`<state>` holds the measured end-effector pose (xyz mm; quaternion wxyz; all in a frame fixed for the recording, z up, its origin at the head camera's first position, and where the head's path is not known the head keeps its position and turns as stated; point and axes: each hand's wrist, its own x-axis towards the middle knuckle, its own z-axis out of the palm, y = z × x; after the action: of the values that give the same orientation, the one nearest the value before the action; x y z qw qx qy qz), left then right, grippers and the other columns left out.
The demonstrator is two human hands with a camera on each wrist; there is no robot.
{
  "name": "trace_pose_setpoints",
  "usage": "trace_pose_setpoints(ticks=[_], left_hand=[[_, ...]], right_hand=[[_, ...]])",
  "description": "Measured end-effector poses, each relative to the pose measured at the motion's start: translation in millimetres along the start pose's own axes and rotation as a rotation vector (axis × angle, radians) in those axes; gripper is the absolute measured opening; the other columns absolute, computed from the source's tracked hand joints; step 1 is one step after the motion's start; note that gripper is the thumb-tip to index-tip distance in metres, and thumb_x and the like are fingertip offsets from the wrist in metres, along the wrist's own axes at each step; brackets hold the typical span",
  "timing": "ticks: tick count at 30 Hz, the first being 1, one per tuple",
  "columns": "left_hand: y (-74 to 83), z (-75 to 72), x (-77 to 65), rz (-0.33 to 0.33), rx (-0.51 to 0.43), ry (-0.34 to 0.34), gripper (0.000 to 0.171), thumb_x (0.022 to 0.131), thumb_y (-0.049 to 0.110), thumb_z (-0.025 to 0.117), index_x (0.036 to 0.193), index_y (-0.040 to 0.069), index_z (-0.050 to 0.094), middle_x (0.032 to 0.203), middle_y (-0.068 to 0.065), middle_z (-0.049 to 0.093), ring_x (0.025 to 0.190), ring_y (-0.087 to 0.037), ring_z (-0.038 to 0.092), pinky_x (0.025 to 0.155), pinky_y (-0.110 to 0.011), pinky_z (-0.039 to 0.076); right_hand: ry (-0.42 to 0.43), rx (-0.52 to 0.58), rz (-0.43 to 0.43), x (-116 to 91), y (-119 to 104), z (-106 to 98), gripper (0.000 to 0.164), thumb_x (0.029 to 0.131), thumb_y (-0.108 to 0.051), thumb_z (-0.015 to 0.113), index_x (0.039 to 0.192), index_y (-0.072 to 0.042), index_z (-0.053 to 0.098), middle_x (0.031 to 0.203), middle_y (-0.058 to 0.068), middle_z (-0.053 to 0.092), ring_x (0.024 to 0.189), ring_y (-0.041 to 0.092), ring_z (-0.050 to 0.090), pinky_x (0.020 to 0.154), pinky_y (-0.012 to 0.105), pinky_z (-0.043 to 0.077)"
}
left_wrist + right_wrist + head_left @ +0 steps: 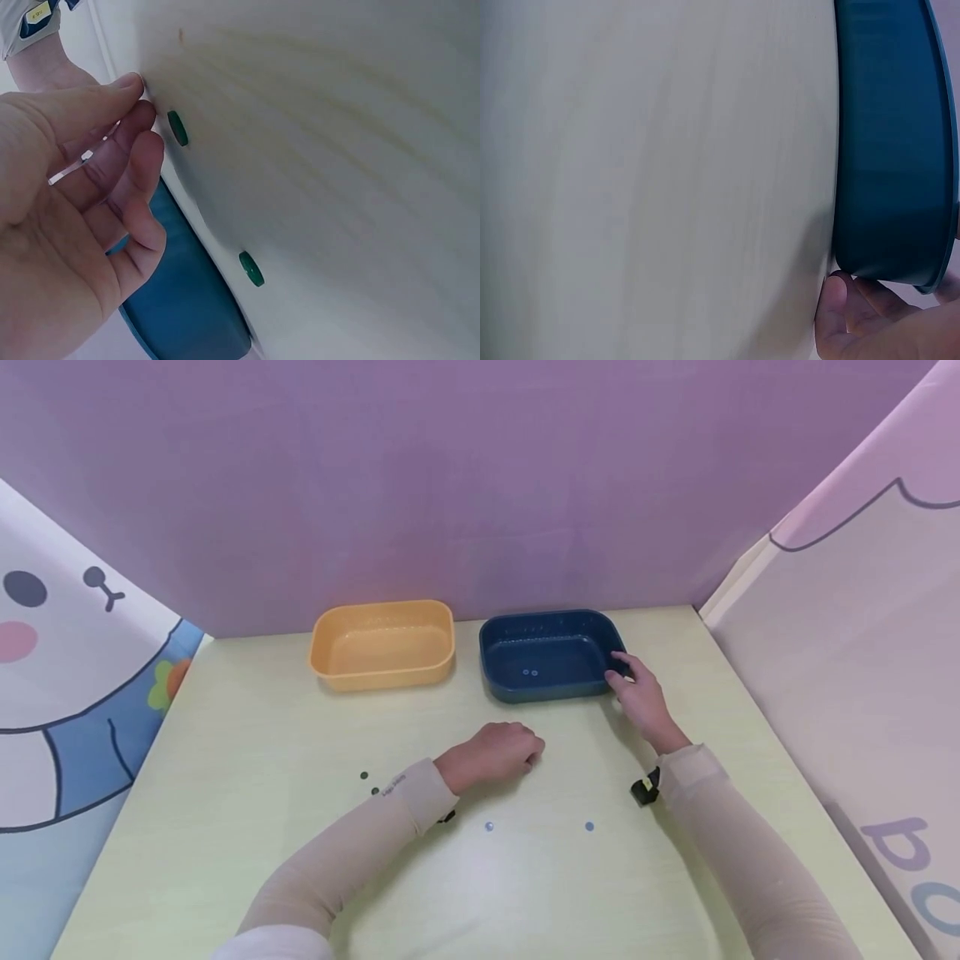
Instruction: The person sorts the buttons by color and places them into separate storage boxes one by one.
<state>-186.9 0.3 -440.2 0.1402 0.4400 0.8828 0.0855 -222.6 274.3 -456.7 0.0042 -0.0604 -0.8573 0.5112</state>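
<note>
My right hand (pixel 643 700) is at the right front corner of a dark blue rectangular tub (pixel 517 692). Its thumb and index finger reach over the rim, while other fingertips sit low against the outer wall, as the right wrist view shows. Two small pale discs (pixel 530 672) lie inside the tub. My left hand (pixel 495 753) hovers low over the table in front of it, fingers curled and thumb tip meeting the index fingertip; nothing shows between them. Beside those fingers, the left wrist view has a green disc (pixel 177 127) and another green disc (pixel 252 268) on the table.
A yellow tub (pixel 382 681) stands left of the blue one, against the purple backdrop (pixel 465 485). Nearer me on the pale table (pixel 247 735) lie dark green discs (pixel 364 775), a light blue disc (pixel 489 827) and a blue disc (pixel 589 827). Printed side panels (pixel 862 652) border the table.
</note>
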Motion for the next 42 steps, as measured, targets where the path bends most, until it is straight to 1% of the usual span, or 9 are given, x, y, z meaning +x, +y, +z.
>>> trace_pose_setpoints(ticks=[4,8,11,19,26,32,35,38,42], left_hand=[[-1.3,-2.9,0.5,0.007,-0.013,0.024,0.028,0.093,0.002,0.061,0.073,0.02,0.055,0.07,0.007,0.046,0.069,-0.009,0.045,0.057,-0.022,0.033],[-2.3,-7.2,1.2,0.007,-0.028,0.053,0.023,0.094,0.002,0.06,0.077,0.018,0.061,0.072,0.007,0.05,0.071,-0.01,0.048,0.059,-0.023,0.037],[-3.8,-8.0,1.8,0.003,-0.05,0.062,0.021,0.095,0.004,0.06,0.079,0.017,0.063,0.074,0.008,0.054,0.071,-0.01,0.05,0.06,-0.023,0.039],[-7.9,-7.8,2.4,-0.006,-0.099,0.071,0.018,0.095,0.008,0.064,0.08,0.018,0.064,0.074,0.01,0.057,0.072,-0.009,0.052,0.062,-0.023,0.041],[-9.1,-11.3,2.9,-0.028,-0.14,0.06,0.018,0.097,0.011,0.065,0.081,0.02,0.063,0.075,0.01,0.059,0.072,-0.009,0.053,0.063,-0.023,0.043],[-11.0,-15.5,1.6,-0.034,-0.161,0.098,0.016,0.097,0.015,0.068,0.082,0.02,0.064,0.075,0.011,0.06,0.073,-0.009,0.054,0.065,-0.023,0.044],[-13.2,-16.5,0.8,-0.036,-0.177,0.122,0.016,0.096,0.015,0.068,0.082,0.02,0.064,0.075,0.011,0.06,0.073,-0.008,0.055,0.065,-0.023,0.045],[-15.3,-18.3,0.0,-0.052,-0.239,0.136,0.016,0.096,0.015,0.069,0.082,0.021,0.065,0.077,0.011,0.061,0.074,-0.009,0.056,0.067,-0.023,0.046],[-18.5,-22.0,0.7,-0.079,-0.384,0.152,0.013,0.096,0.016,0.071,0.085,0.02,0.067,0.083,0.01,0.065,0.078,-0.008,0.059,0.071,-0.023,0.05]], right_hand=[[0.0,-0.002,-0.001,0.3,-0.5,0.0,0.055,0.106,-0.026,0.051,0.157,-0.012,0.036,0.151,0.024,0.042,0.111,0.038,0.057,0.086,0.038,0.046],[0.006,-0.006,-0.003,0.3,-0.4,-0.2,0.055,0.106,-0.027,0.051,0.156,-0.011,0.036,0.15,0.025,0.043,0.109,0.039,0.057,0.086,0.038,0.046],[0.007,-0.005,-0.002,0.0,-0.2,-0.5,0.055,0.105,-0.026,0.051,0.156,-0.011,0.037,0.15,0.025,0.043,0.108,0.039,0.057,0.085,0.038,0.046],[0.008,-0.01,-0.005,0.8,-0.9,-0.5,0.055,0.106,-0.026,0.051,0.156,-0.011,0.036,0.15,0.026,0.043,0.107,0.039,0.058,0.084,0.037,0.046],[0.003,-0.008,0.015,1.3,-0.4,-0.3,0.055,0.106,-0.028,0.051,0.156,-0.013,0.036,0.148,0.025,0.045,0.105,0.038,0.058,0.083,0.036,0.046],[0.007,-0.008,0.005,1.8,-0.7,0.5,0.054,0.106,-0.026,0.051,0.156,-0.012,0.037,0.148,0.025,0.044,0.106,0.039,0.057,0.083,0.036,0.046],[0.01,-0.014,0.004,1.8,-0.5,0.7,0.054,0.105,-0.027,0.051,0.156,-0.012,0.037,0.146,0.025,0.046,0.105,0.039,0.058,0.082,0.036,0.046],[0.012,-0.019,0.004,1.7,-0.3,0.9,0.054,0.105,-0.027,0.051,0.155,-0.011,0.038,0.142,0.025,0.049,0.103,0.039,0.058,0.081,0.035,0.046],[0.012,-0.017,0.004,1.5,-0.3,1.0,0.054,0.105,-0.026,0.051,0.155,-0.012,0.038,0.143,0.025,0.048,0.103,0.039,0.058,0.081,0.036,0.046]])
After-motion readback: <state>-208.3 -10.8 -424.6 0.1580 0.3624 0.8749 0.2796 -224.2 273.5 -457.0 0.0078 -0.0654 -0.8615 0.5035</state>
